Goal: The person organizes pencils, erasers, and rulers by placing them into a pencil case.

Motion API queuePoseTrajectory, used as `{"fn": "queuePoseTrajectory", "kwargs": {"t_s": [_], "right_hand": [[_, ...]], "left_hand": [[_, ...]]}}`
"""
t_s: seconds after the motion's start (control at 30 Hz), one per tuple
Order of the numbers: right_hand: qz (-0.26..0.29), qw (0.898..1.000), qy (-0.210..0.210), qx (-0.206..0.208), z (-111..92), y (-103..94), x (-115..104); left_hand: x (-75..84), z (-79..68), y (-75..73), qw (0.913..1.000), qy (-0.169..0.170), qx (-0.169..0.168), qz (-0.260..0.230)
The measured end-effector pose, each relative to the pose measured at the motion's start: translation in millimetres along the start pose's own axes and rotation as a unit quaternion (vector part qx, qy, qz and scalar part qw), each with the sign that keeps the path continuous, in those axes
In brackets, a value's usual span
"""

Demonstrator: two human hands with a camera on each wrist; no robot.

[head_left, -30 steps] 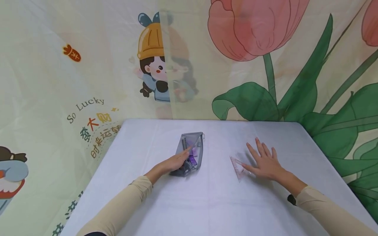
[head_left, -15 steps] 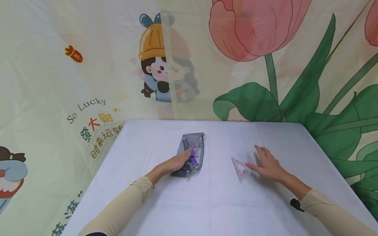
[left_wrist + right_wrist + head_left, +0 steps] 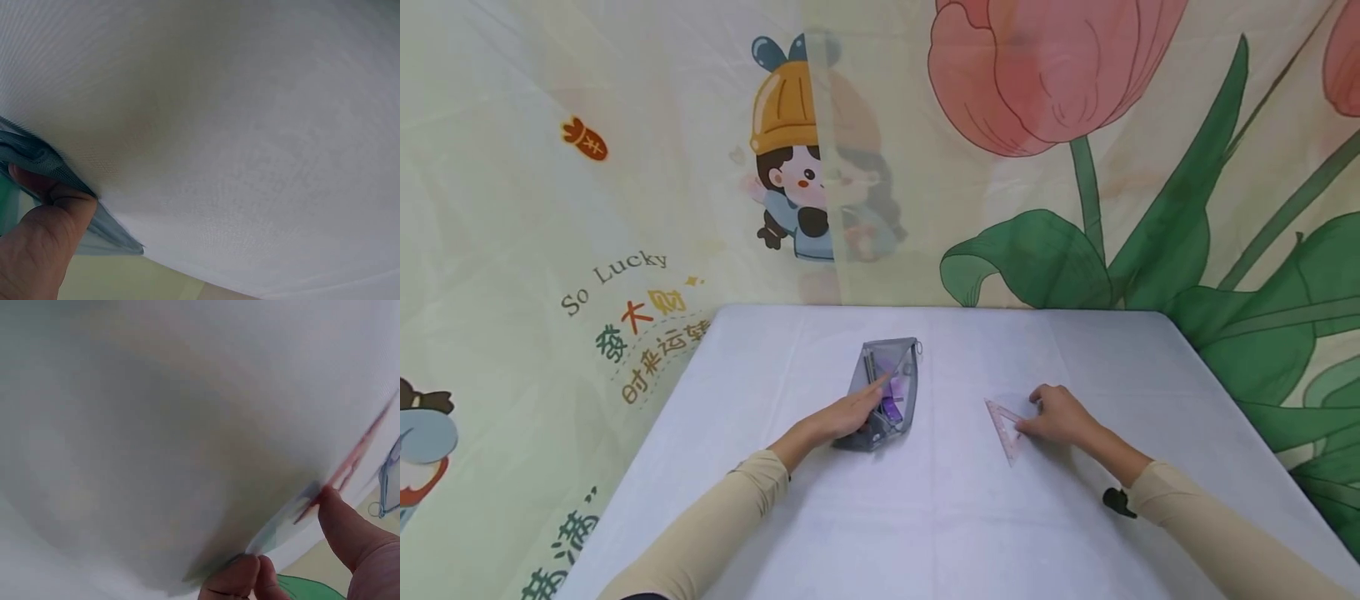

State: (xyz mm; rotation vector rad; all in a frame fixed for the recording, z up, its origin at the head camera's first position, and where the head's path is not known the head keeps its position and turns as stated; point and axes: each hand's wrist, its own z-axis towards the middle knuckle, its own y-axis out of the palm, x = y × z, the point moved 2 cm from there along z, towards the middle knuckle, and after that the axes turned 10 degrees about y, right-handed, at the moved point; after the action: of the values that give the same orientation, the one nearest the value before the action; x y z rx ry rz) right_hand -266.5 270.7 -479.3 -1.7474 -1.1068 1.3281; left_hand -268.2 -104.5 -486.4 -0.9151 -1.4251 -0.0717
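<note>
A grey mesh pencil case (image 3: 910, 392) lies on the table with dark sticks and purple items showing inside. My left hand (image 3: 847, 412) grips its near left side; in the left wrist view the thumb (image 3: 47, 240) presses into the mesh edge. On the right, a clear triangular set square (image 3: 1002, 425) with pink markings lies flat. My right hand (image 3: 1058, 417) is over its right side, fingers curled downward. In the right wrist view a thin clear bluish plastic piece (image 3: 284, 515) spans between thumb and fingertips, overlapping the set square (image 3: 362, 450) beside the thumb.
The white-covered table (image 3: 925, 533) ends at a back edge against a printed curtain (image 3: 880, 167) with tulips and cartoon figures. A small black object (image 3: 1118, 502) shows at the right sleeve.
My right hand's spread fingers have drawn together and curled down at the right of the set square. The left hand and pencil case have stayed in place.
</note>
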Motion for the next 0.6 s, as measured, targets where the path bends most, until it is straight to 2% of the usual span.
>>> {"fn": "queuePoseTrajectory", "kwargs": {"t_s": [0.27,0.43,0.6], "right_hand": [[0.029,0.992,0.101,-0.069,13,-0.2,-8],[0.052,0.991,0.104,-0.068,13,3.7,-13],[0.065,0.994,0.077,-0.041,10,5.9,-16]], "left_hand": [[-1.4,-1.8,-0.3,1.0000,0.006,-0.003,-0.006],[-0.3,-2.3,-0.9,0.9999,0.011,-0.004,-0.004],[0.4,-2.6,-1.5,1.0000,0.008,-0.002,0.004]]}}
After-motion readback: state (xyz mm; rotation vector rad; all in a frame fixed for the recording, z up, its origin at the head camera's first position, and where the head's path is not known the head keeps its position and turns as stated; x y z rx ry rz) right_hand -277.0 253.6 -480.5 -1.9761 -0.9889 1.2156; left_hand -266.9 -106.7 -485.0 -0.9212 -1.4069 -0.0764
